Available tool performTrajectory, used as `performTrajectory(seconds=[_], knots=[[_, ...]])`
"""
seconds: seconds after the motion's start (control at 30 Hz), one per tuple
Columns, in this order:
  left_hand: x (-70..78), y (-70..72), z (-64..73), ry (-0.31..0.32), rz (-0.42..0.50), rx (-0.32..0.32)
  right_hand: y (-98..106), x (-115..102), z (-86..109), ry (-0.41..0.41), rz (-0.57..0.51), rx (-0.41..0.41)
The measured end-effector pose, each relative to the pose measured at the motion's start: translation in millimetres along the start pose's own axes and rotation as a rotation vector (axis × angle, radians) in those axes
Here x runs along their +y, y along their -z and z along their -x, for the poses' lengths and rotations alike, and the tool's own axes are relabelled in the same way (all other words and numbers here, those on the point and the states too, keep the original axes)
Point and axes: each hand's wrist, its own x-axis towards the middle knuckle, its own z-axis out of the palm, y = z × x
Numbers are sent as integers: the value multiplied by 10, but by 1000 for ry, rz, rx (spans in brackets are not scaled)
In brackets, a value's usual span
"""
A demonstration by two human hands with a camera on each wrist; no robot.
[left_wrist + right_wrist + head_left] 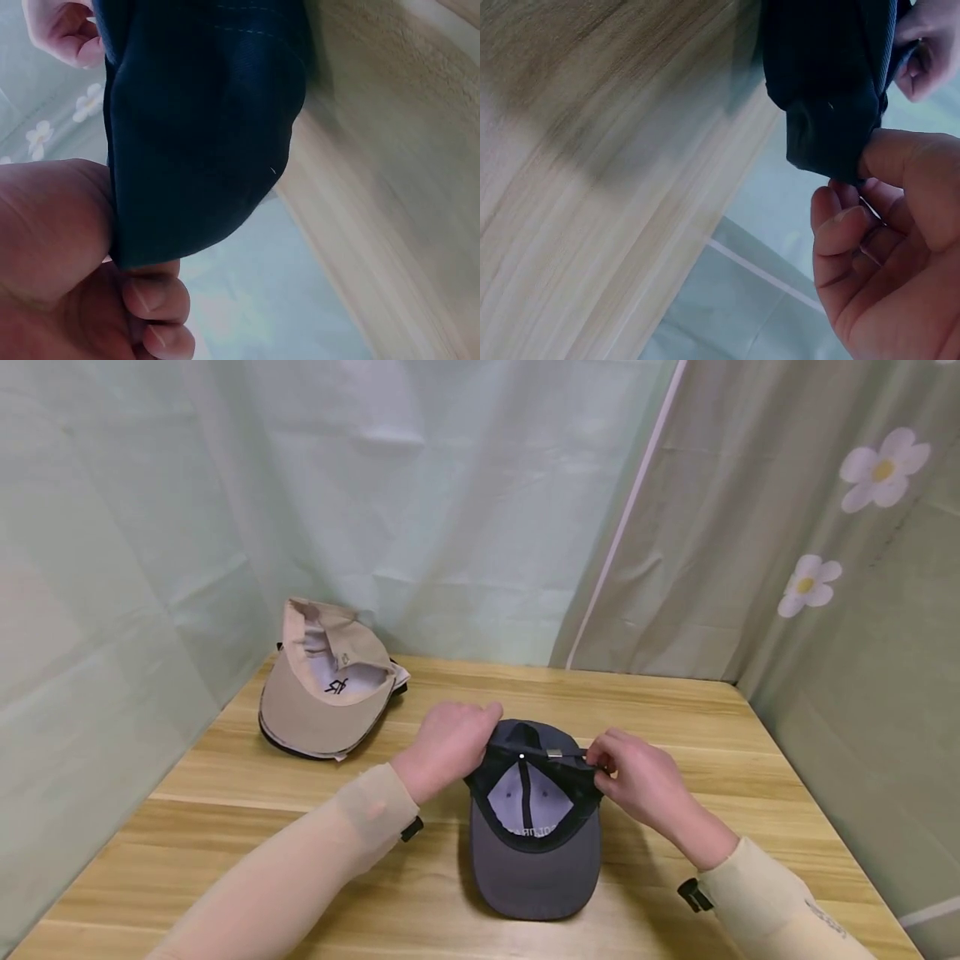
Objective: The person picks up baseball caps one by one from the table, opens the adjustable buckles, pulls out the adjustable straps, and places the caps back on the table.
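Observation:
A dark navy baseball cap is upside down in front of me, its brim toward me and its pale lining showing. My left hand grips the cap's back edge on the left, thumb against the fabric. On the other side my right hand pinches the back edge near the strap with its small metal buckle. In the left wrist view the cap's dark side runs down into the left fingers. The right wrist view shows the right thumb and fingertips pinching the cap's edge.
Beige caps, apparently stacked, lie upturned at the table's back left, a dark brim edge under the top one. The wooden table meets hanging pale curtains at the back and sides, with white flowers on the right one.

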Motion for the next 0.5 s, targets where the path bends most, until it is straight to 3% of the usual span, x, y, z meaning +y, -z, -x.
performTrajectory(seconds=[0.13, 0.4, 0.5], knots=[[17, -4, 6, -21, -16, 4, 36, 7, -31, -38, -37, -64], [34, -26, 17, -31, -8, -4, 92, 9, -145, -270, -67, -112], [40, -27, 14, -41, -9, -20, 83, -3, -174, -337, -88, -181]])
